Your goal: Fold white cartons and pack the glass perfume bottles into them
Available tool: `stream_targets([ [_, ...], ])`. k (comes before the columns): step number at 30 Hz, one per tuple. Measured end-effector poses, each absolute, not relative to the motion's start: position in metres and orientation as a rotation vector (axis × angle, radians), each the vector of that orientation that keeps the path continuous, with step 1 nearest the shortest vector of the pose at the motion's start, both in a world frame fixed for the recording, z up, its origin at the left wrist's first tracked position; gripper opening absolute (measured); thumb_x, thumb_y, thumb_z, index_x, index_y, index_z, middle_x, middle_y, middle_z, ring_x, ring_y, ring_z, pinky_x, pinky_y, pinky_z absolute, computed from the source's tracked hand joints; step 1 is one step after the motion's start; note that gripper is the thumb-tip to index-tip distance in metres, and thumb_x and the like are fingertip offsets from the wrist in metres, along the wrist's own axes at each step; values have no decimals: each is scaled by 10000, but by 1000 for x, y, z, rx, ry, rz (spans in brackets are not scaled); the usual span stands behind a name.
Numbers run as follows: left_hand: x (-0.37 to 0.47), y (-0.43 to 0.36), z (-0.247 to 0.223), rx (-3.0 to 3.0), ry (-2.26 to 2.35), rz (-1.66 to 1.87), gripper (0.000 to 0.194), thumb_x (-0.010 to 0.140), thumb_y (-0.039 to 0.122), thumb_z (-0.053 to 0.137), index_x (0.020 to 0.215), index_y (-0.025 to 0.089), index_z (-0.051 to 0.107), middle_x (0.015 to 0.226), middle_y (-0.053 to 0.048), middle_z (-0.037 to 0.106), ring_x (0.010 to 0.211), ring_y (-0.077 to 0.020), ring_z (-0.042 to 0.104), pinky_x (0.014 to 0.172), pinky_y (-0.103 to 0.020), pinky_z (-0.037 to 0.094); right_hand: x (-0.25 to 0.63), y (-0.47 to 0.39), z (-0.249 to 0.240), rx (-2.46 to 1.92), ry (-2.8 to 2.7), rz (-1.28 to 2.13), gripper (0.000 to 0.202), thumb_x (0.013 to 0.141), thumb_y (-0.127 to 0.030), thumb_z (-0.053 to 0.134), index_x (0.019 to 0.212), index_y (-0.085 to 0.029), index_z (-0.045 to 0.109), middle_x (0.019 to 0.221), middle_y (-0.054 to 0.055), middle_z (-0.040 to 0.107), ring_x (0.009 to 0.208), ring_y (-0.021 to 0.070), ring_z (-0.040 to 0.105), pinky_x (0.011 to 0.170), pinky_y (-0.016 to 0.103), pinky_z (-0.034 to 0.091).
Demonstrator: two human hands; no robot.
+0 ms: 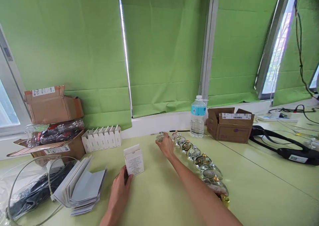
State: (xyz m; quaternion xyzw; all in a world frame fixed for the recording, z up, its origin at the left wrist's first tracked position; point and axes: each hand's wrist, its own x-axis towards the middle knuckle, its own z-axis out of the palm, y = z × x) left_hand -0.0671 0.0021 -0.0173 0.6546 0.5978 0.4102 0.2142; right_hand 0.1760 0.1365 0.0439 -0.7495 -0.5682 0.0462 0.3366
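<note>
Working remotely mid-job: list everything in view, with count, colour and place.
White carton: one, white, at left hand
Glass piece: one, clear greenish, at right hand
Glass row: several, clear with gold, right of centre
White boxes: about seven, back left
Folded cards: stack, white, front left
Brown boxes: three, two left, one right
Wrapped bottles: several, clear and dark, between left boxes
Bagged item: one, black, far left
Water bottle: one, clear, blue label, back
Headset-like device: one, black, right
Cables: several, mixed, both sides
Blinds: several, green, behind
Table: pale green, below
Hands: two, left and right
</note>
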Motion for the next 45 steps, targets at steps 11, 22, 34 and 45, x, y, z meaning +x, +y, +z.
stream_targets([
  [11, -67, 2, -16, 1779, 1662, 1207, 344, 854, 348, 489, 1161, 195, 519, 1160, -109, 677, 1083, -276, 622, 887, -388, 463, 147, 58, 33, -1694, -1935, 219, 701, 653, -500, 693, 1217, -146, 476, 1034, 122, 670, 913, 265, 638, 710, 295, 403],
  [22, -46, -16, 7, 2009, 1886, 1586, 385, 896, 443, 475, 1199, 206, 484, 1111, -87, 595, 973, -230, 571, 867, -372, 454, 144, 31, 24, -1692, -2059, 172, 749, 699, -668, 617, 1231, -150, 516, 1075, 156, 673, 1002, 306, 628, 769, 326, 422],
  [34, -27, -29, 3, 2255, 1668, 1089, 195, 936, 379, 393, 959, 250, 537, 841, 17, 588, 589, -120, 527, 574, -227, 397, 199, 87, 45, -2082, -1832, 12, 248, 947, -223, 458, 1118, -113, 598, 1127, 172, 621, 1034, 253, 608, 814, 334, 447],
  [45, -29, -25, -2, 2220, 1650, 880, 218, 924, 342, 369, 1031, 262, 543, 885, 20, 632, 554, -107, 548, 561, -218, 393, 196, 112, 13, -2145, -1828, -41, 221, 934, -239, 530, 1126, -152, 598, 1196, 118, 583, 1031, 230, 596, 845, 387, 503],
])
